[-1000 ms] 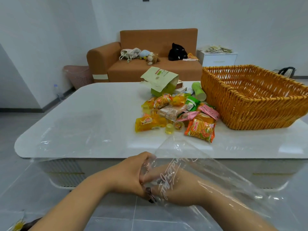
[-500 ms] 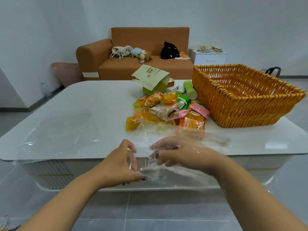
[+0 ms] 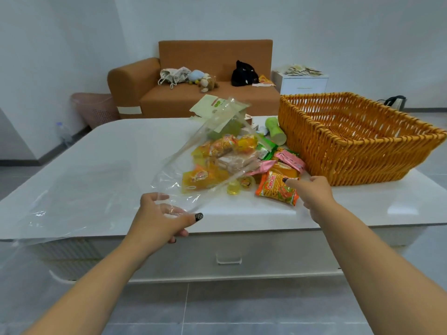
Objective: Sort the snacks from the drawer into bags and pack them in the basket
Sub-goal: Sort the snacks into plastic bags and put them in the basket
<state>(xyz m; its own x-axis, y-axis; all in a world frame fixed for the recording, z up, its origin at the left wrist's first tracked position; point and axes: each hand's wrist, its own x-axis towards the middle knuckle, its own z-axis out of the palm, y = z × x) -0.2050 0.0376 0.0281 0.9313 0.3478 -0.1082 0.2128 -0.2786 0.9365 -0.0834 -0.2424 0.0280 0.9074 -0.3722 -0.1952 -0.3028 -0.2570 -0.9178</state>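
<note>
Home living room: orange sofa (image 3: 212,76), white coffee table (image 3: 116,160), soft toys (image 3: 204,81).

bare table (image 3: 101,165) left of snack pile (image 3: 242,163) (basket (image 3: 358,141) blocks right), clear bag (image 3: 205,151) overhanging

On the white glossy table (image 3: 121,151), the heap of wrapped snack packets (image 3: 244,165) lies left of the woven wicker basket (image 3: 358,136), with the orange fabric sofa (image 3: 208,76) behind the table.

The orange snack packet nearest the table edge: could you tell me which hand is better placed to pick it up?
Right. The right hand reaches over the orange snack packet, holding nothing, while the left hand grips the clear bag.
</note>
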